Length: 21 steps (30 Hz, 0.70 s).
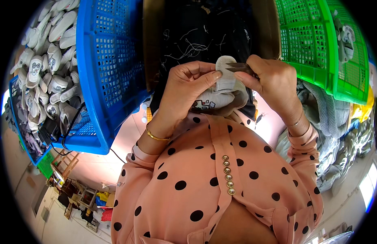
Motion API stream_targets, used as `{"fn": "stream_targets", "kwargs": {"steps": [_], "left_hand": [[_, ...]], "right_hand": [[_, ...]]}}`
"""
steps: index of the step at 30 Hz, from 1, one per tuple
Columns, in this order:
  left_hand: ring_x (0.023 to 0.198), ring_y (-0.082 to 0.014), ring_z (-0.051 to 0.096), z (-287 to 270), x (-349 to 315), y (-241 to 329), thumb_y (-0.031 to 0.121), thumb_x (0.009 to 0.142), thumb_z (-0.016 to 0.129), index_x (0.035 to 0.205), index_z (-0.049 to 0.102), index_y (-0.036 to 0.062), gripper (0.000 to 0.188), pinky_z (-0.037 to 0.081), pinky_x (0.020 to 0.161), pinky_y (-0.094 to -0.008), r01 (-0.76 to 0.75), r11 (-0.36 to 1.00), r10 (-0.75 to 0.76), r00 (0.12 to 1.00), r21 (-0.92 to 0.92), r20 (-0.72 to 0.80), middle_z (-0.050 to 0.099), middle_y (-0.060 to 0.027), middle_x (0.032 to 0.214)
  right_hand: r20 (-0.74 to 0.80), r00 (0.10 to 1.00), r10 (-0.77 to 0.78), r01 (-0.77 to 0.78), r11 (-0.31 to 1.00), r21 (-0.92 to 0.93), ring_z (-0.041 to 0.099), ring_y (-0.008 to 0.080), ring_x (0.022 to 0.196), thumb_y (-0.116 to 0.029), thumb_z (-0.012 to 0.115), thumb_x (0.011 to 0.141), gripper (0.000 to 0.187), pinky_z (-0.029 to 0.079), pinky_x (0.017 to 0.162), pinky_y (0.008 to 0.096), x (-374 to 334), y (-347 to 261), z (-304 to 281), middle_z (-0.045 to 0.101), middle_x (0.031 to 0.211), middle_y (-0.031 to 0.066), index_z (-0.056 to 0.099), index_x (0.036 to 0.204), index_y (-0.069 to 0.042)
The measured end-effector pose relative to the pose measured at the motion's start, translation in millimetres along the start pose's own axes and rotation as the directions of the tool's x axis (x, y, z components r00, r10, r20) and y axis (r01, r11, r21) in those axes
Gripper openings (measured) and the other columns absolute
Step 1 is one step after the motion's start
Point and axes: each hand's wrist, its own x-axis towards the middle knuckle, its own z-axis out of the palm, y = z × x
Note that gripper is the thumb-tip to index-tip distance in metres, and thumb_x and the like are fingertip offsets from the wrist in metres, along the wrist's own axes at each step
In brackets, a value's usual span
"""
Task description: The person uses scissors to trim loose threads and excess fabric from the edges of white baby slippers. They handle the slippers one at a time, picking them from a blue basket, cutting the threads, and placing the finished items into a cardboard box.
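A small pale fabric shoe (205,104) with a dark printed drawing is pinched between the thumb and fingers of my left hand (181,87). Its light strap or tongue (224,84) stands up past my thumb tip. My right hand (274,83) grips a pair of dark metal thread snips (239,67), whose pointed blades lie against the upper part of that flap. Whether a thread sits between the blades is too small to tell. Beneath both hands, black cloth (184,32) is strewn with loose white thread ends.
To my left stands a blue plastic crate (89,77), beside a heap of similar pale shoes (54,57). A green plastic basket (314,69) at the right has a few shoes (346,38) behind its near wall. Grey fabric (329,107) is piled below it.
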Motion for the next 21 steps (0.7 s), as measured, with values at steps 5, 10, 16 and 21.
{"fn": "stream_targets", "kwargs": {"steps": [5,10,16,21], "left_hand": [[0.079,-0.0098,0.068,-0.1,1.0,0.5,0.004,0.089,0.069,0.106,0.069,-0.0033,0.018,0.055,0.071,-0.0211,0.003,0.999,-0.003,1.000,0.042,0.009,0.072,-0.0102,0.090],[0.078,-0.0095,0.067,1.4,-0.2,1.9,0.004,0.089,0.069,0.105,0.069,-0.0034,0.018,0.055,0.071,-0.0205,-0.018,0.999,0.017,0.999,0.048,0.030,0.072,-0.0100,0.090],[0.079,-0.0095,0.067,-0.5,-0.7,-3.8,0.004,0.088,0.069,0.105,0.070,-0.0032,0.018,0.054,0.071,-0.0207,-0.054,0.995,0.051,0.998,0.080,0.048,0.072,-0.0101,0.090],[0.079,-0.0092,0.067,0.1,-2.0,-0.9,0.004,0.089,0.069,0.107,0.069,-0.0030,0.020,0.054,0.071,-0.0206,-0.049,0.995,0.047,0.998,0.084,0.036,0.072,-0.0097,0.091]], "right_hand": [[0.013,0.997,-0.075,0.076,0.987,-0.139,0.054,0.0177,0.047,-0.047,0.069,0.080,0.041,0.042,0.043,0.0307,4.3,-3.9,-6.0,0.047,0.053,-0.0003,0.050,0.068,-0.013],[0.028,0.995,-0.097,0.100,0.982,-0.163,0.054,0.0168,0.047,-0.048,0.069,0.080,0.041,0.042,0.044,0.0301,5.6,-5.4,-5.9,0.047,0.053,-0.0014,0.050,0.067,-0.014],[0.105,0.992,-0.066,0.083,0.984,-0.158,0.057,0.0192,0.049,-0.045,0.069,0.082,0.040,0.043,0.045,0.0314,4.2,-7.2,-8.4,0.052,0.053,-0.0010,0.052,0.068,-0.011],[0.202,0.947,0.249,-0.320,0.767,0.555,0.057,0.0145,0.056,-0.039,0.067,0.090,0.039,0.045,0.052,0.0276,2.9,3.8,-2.1,0.059,0.063,0.0040,0.059,0.084,-0.001]]}}
